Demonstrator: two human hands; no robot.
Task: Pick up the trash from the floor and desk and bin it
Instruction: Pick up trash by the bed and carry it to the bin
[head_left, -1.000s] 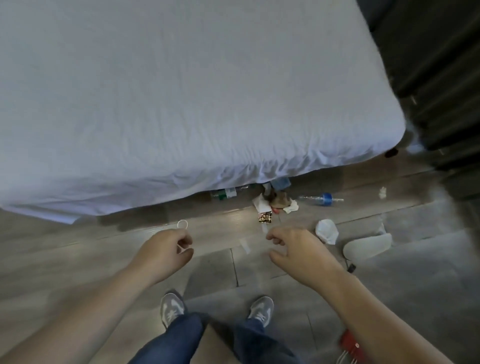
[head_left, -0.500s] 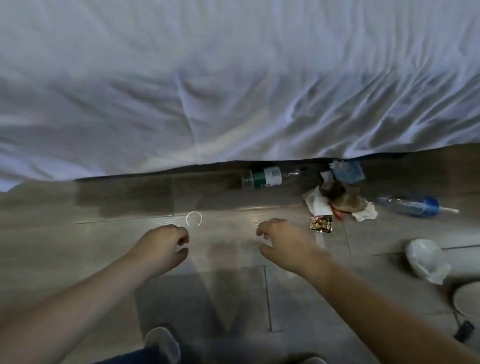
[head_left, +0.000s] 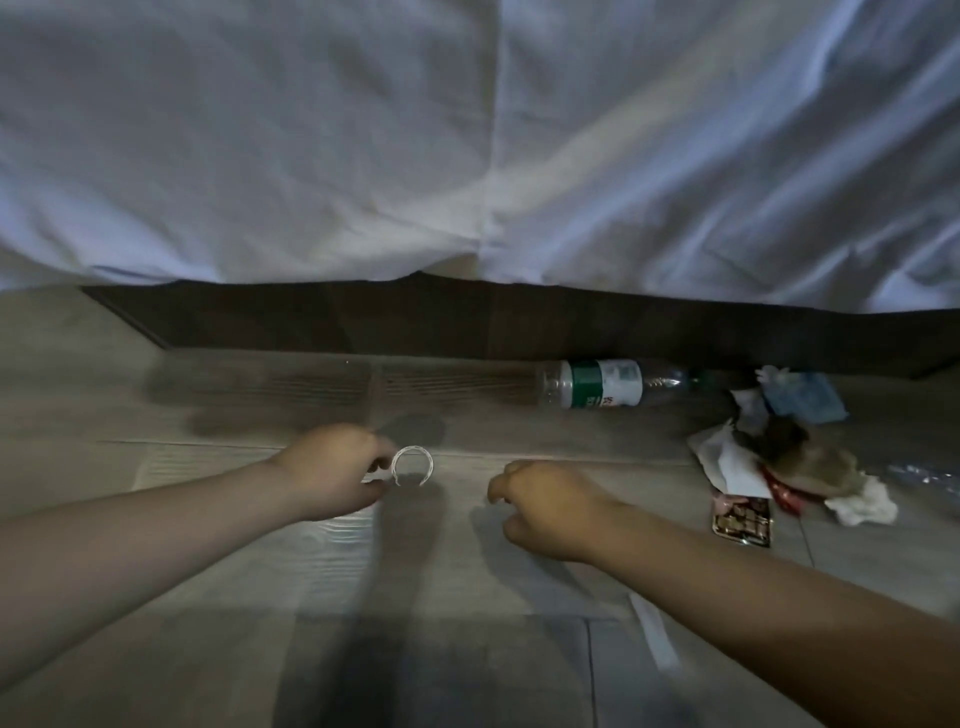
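Observation:
A small clear plastic ring (head_left: 412, 466) lies on the wood-look floor (head_left: 322, 561) in front of the bed. My left hand (head_left: 332, 470) is at the ring's left edge, with thumb and forefinger curled around a white bit of it. My right hand (head_left: 550, 506) hovers low to the right of the ring, its fingers loosely curled and holding nothing. Further right lie a clear bottle with a green label (head_left: 605, 383), a pile of crumpled tissues and wrappers (head_left: 779, 457) and a flat snack wrapper (head_left: 743, 522).
The white bed sheet (head_left: 467, 156) hangs over the dark bed base (head_left: 467, 322) and fills the upper half of the view. A blue packet (head_left: 805, 397) lies at the base. A pale strip (head_left: 654, 639) lies on the floor under my right forearm.
The view has dropped much closer to the floor. My left hand has reached the ring and closed on its edge. My right hand has come down beside it.

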